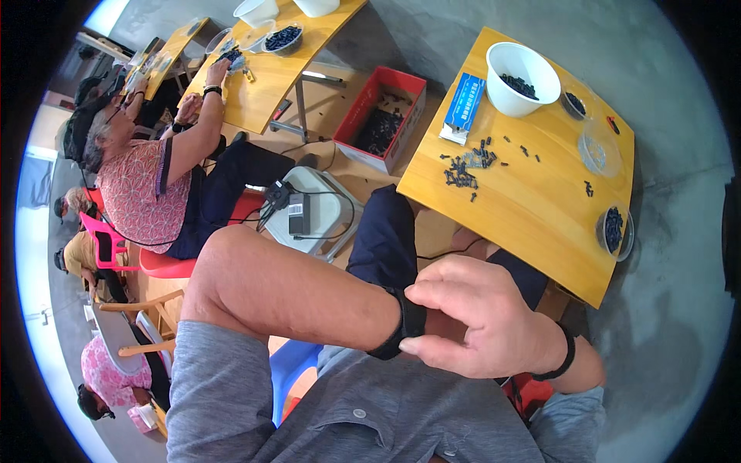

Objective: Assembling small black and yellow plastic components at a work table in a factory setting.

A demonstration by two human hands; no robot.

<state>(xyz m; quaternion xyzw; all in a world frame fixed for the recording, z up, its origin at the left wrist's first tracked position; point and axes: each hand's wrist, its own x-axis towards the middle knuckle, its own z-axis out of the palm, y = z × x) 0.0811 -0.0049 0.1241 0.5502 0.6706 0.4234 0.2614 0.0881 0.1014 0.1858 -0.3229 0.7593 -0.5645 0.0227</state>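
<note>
My left forearm (309,297) lies across my body from the left, with a black wristband (407,324) around its wrist. My right hand (482,316) reaches over from the right, thumb and fingers pinching that band. It covers most of my left hand, whose fingers are hidden. Another black band (570,353) circles my right wrist. Beyond my hands, a yellow wooden table (532,224) carries a loose heap of small black parts (463,176), a white bucket (515,77) with dark pieces inside, a blue and white box (465,104) and a clear bowl (614,231) of black parts.
A red box (380,119) with black pieces stands on the floor beside the table. A pale stool (318,212) holds a black adapter and cables at my left. A person in a patterned red shirt (147,189) works at another yellow table (266,96); several others sit farther left.
</note>
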